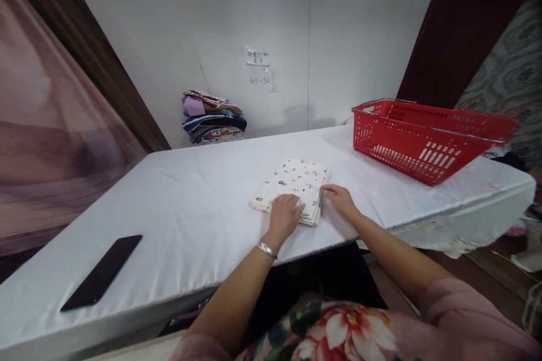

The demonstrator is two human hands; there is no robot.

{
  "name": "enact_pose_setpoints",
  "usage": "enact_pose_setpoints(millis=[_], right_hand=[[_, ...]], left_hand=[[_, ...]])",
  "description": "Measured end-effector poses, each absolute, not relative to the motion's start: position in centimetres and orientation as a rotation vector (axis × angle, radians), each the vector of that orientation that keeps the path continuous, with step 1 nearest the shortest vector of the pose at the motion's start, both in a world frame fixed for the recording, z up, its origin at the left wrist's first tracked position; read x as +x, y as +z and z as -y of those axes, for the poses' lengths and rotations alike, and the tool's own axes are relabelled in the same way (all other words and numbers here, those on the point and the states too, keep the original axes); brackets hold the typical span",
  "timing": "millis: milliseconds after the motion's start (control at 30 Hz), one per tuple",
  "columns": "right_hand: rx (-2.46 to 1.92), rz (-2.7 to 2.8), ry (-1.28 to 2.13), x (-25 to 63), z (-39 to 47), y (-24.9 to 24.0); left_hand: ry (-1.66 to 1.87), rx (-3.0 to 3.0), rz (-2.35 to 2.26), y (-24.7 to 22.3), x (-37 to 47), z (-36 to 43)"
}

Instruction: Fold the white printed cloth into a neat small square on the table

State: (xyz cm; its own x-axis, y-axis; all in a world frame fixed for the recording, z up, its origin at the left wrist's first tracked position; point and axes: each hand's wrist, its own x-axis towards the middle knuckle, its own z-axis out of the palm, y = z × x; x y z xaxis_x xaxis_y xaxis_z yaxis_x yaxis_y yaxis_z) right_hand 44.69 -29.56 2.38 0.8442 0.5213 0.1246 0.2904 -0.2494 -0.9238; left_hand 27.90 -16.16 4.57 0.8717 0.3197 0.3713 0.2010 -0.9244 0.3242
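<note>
A folded white cloth (292, 177) with small scattered prints lies on the white-covered table in front of me, several layers showing at its near edge. My left hand (286, 213) rests on the near part of the cloth, fingers laid over its top. At the cloth's right edge, my right hand (341, 200) has its fingers drawn together, their tips on the layers there. The right thumb is hard to make out. A silver bracelet (266, 249) circles my left wrist.
A red plastic basket (406, 141) stands at the table's right. A black phone (101, 273) lies at the near left. Folded fabrics (214, 118) are stacked by the back wall, beside paper notes (259, 79). A curtain (55, 124) hangs on the left.
</note>
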Motion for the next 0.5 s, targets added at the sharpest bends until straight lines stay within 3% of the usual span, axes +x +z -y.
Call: enact_pose_setpoints(millis=[500], right_hand=[[-1.771, 0.282, 0.599, 47.7, 27.7, 3.2]], left_hand=[[0.461, 2.68, -0.573, 4.1, 30.4, 19.9]])
